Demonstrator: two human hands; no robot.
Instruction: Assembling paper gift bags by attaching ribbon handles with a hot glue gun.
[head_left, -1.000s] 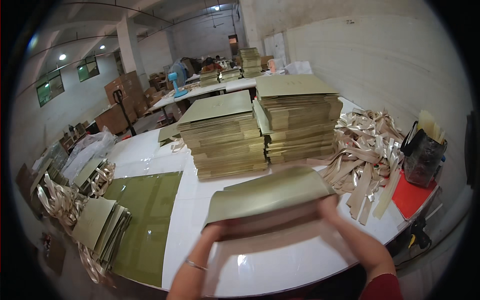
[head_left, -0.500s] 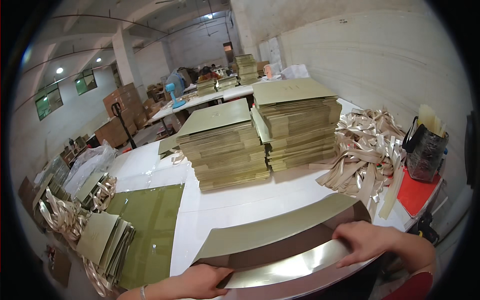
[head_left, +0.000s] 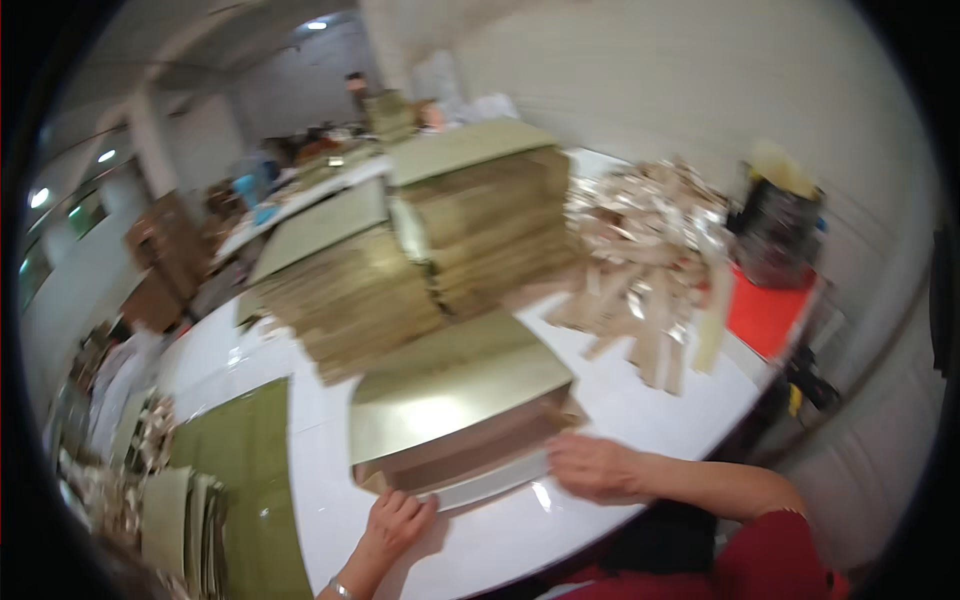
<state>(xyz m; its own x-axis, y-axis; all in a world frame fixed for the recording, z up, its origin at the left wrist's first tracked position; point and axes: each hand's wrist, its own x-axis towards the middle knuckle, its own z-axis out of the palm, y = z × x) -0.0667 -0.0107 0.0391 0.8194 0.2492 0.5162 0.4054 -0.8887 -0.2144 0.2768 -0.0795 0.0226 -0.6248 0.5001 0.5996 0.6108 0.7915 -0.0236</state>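
A gold-green paper bag [head_left: 455, 395] lies on the white table [head_left: 690, 430] in front of me, its brownish open end facing me. A pale strip runs along the lower edge of that opening. My left hand [head_left: 402, 518] grips the near left corner of this edge, fingers curled over it. At the near right corner my right hand [head_left: 598, 468] is closed on the same edge. Just beyond the bag rise two tall stacks of flat gold bags, a left stack [head_left: 345, 295] and a right stack [head_left: 495, 225]. The picture is blurred by motion.
Loose beige satin ribbons [head_left: 645, 265] are heaped at the right, by a dark container of pale sticks [head_left: 778, 225] and a red sheet [head_left: 768, 310]. A green mat [head_left: 245, 490] covers the table's left part, with folded bags [head_left: 178, 520] beside it. Cartons [head_left: 165, 245] stand farther off.
The bag has gone from curved and held up near me to lying on the table, gold panel up. Both hands have shifted to its near corners. The view has swung rightward.
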